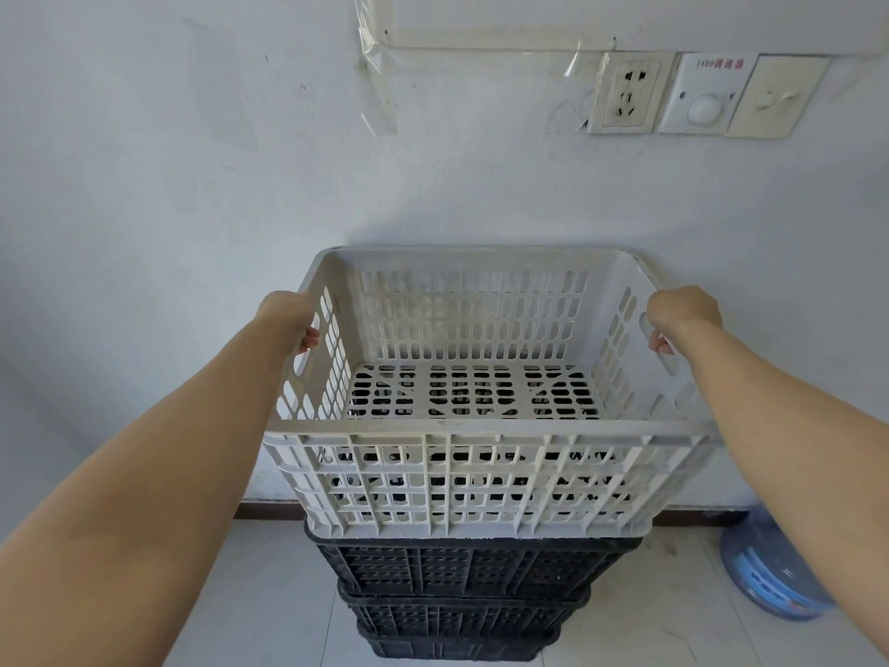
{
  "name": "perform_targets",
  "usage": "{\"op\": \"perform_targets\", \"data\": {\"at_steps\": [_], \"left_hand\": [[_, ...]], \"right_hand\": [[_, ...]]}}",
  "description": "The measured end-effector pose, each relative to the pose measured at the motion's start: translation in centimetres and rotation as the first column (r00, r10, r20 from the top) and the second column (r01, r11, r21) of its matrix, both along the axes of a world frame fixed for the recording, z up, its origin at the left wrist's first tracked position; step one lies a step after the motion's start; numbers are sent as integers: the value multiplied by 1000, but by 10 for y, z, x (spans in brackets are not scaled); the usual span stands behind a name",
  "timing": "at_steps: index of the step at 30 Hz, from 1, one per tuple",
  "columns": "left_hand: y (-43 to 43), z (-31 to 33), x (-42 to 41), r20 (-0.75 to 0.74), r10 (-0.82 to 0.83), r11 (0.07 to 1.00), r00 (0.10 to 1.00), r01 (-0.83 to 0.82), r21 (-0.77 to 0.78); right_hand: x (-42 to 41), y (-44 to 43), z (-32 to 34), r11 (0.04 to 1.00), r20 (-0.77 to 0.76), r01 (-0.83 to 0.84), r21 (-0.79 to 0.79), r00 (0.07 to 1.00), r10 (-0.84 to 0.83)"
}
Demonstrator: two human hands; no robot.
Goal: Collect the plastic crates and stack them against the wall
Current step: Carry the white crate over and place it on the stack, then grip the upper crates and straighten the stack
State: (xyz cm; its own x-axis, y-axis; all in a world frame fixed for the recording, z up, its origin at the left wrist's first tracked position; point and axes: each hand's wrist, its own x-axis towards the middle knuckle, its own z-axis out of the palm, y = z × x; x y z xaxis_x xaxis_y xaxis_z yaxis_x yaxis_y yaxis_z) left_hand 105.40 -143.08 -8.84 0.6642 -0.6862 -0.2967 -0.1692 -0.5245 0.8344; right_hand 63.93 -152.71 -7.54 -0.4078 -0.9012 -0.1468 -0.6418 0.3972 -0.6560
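Observation:
An empty white plastic crate [462,474] with slotted walls sits on top of a stack of black plastic crates [462,570], right against the pale wall [192,185]. My left hand [288,320] grips the handle hole in the crate's left side wall. My right hand [680,315] grips the handle hole in its right side wall. Fingertips of both hands show through the holes on the inside. The lower black crates are partly hidden under the white one.
A blue water jug [769,575] lies on the tiled floor [269,594] at the right, near the dark skirting board. Above on the wall are a power socket [628,96] and two switch plates [704,96], with clear tape stuck around them.

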Motion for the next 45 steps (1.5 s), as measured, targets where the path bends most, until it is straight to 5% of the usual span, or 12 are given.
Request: {"op": "perform_targets", "data": {"at_steps": [6,15,21,25,29,32,37,41,45], "left_hand": [[4,1,-1,-21,-2,1000,1000,2,5],[9,4,-3,192,-49,998,980,40,52],[15,14,-18,592,-181,956,786,0,292],[21,29,-46,766,-266,964,585,147,222],[33,43,-85,657,-490,823,573,552,132],[48,45,-108,564,-691,645,452,738,200],[75,42,-120,482,-801,512,356,824,243],[105,33,-122,435,-875,385,213,850,359],[121,15,-119,517,-819,461,247,820,339]], "right_hand": [[-2,0,-5,1000,-27,4,9,1000,-4],[3,7,2,999,-81,-29,29,996,32],[8,10,-5,993,-353,-115,-6,930,106],[21,11,0,940,-580,-324,-105,788,206],[45,30,13,746,-449,-664,-51,683,576],[56,56,17,611,-381,-792,17,560,736],[58,98,25,505,-308,-856,106,455,836],[56,137,23,390,-220,-863,322,332,917],[61,168,5,497,-349,-831,251,401,847]]}}
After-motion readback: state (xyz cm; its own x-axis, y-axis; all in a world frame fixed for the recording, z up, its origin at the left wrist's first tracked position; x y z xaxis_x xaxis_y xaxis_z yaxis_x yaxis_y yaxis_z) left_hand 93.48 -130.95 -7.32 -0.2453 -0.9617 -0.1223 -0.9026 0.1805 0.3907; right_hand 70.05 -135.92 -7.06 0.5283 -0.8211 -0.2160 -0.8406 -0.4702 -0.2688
